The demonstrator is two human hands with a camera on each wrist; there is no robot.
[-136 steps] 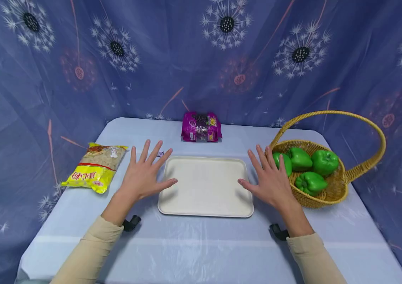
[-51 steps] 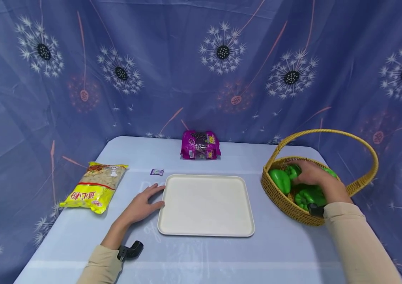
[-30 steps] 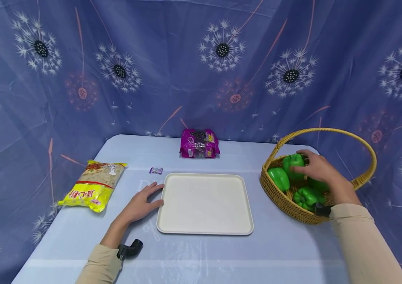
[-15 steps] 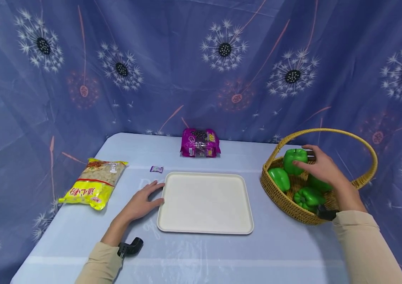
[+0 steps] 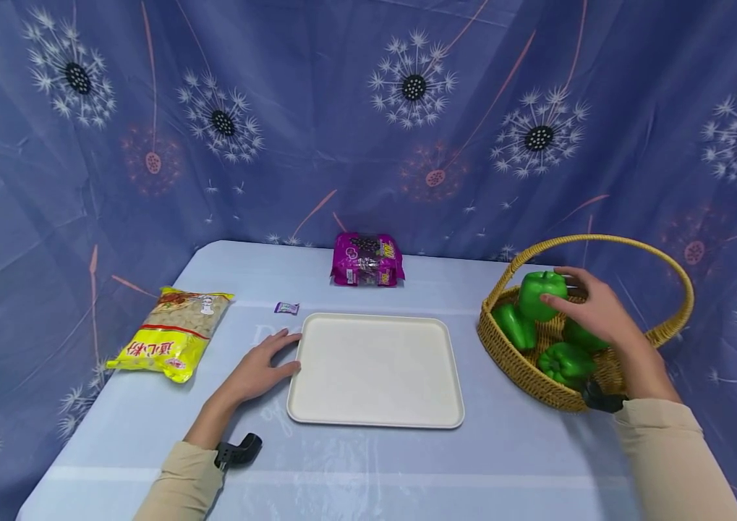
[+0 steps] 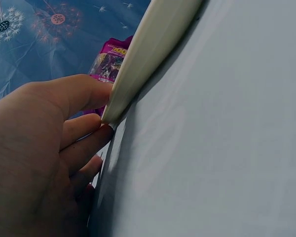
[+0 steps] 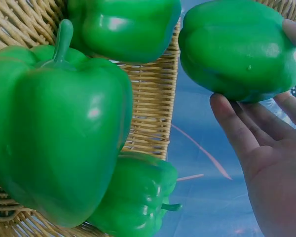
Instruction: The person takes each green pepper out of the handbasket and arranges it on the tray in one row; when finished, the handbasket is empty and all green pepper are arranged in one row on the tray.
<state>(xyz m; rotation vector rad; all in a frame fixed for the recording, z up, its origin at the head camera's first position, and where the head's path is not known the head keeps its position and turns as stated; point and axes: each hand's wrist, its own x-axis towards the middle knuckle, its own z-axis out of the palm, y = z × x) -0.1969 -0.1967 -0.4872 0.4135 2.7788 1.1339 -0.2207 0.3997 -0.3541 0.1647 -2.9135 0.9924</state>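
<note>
My right hand (image 5: 596,307) pinches a green bell pepper (image 5: 539,297) between thumb and fingers, raised above the wicker basket (image 5: 521,375). In the right wrist view this pepper (image 7: 241,49) is lifted past the basket's side. Other bell peppers lie in the basket: one at the left (image 5: 516,329), one in front (image 5: 565,363), and one partly hidden under my right hand (image 5: 581,336). My left hand (image 5: 256,373) touches the left rim of the white tray (image 5: 375,370); in the left wrist view its fingertips (image 6: 96,121) rest against the tray's outer wall (image 6: 143,54).
A yellow food bag (image 5: 176,333) lies on the table at the left. Near the tray's back left corner is a small purple packet (image 5: 286,308). A purple snack bag (image 5: 367,260) stands at the back. The basket's tall handle (image 5: 602,237) arches over its right side.
My right hand went from above the tray into the basket, took hold of a bell pepper and raised it. My left hand came down to the tray's left rim and stays there.
</note>
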